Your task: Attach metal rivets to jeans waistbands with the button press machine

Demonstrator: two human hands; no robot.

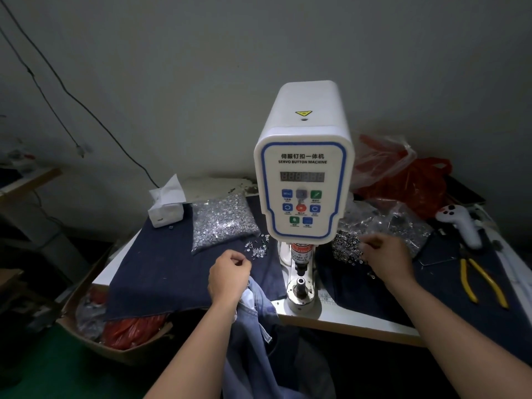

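Note:
The white servo button machine (303,180) stands at the middle of the table, its round lower die (300,285) bare. Light blue jeans (259,321) hang off the table's front edge, and my left hand (229,276) grips their upper edge, left of the die. My right hand (385,259) is curled over a pile of dark ring-shaped rivet caps (345,244) to the right of the machine; whether it holds one is hidden. A clear bag of silver tacks (223,223) lies to the left, with loose tacks (257,247) spilled beside it.
Dark denim cloth (161,272) covers the table. A tissue box (166,205) sits at the back left. Red plastic bags (408,174) lie at the back right, next to a white controller (460,223) and yellow-handled pliers (483,283). A cardboard box (115,332) stands on the floor to the left.

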